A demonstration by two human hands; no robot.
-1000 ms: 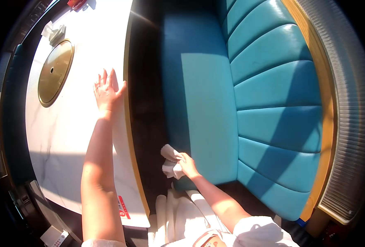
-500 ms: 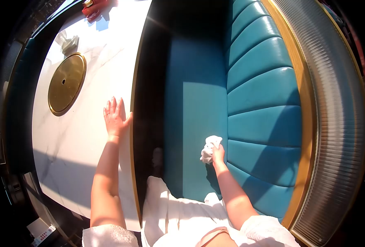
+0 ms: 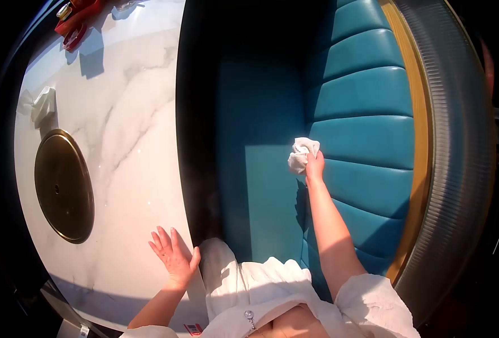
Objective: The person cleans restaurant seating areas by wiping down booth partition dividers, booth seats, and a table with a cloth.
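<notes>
My right hand point(image 3: 315, 165) grips a crumpled white cloth point(image 3: 301, 153) above the teal bench seat point(image 3: 272, 203), close to the padded backrest point(image 3: 367, 141). The cloth casts a shadow on the seat, and whether it touches the upholstery I cannot tell. On the left, my left hand point(image 3: 174, 256) is open near the edge of the white marble-patterned table point(image 3: 131, 186), fingers spread and nothing in it.
A round brass-rimmed disc point(image 3: 63, 186) is set in the tabletop. Beyond it are a crumpled white tissue point(image 3: 43, 107) and red items point(image 3: 77, 19) at the far end. A wood-trimmed, ribbed partition point(image 3: 452, 158) runs behind the backrest. A dark gap separates table and bench.
My right hand has moved forward along the bench with the cloth. The view has shifted, and my left hand now appears lower, nearer my body, still open by the table edge.
</notes>
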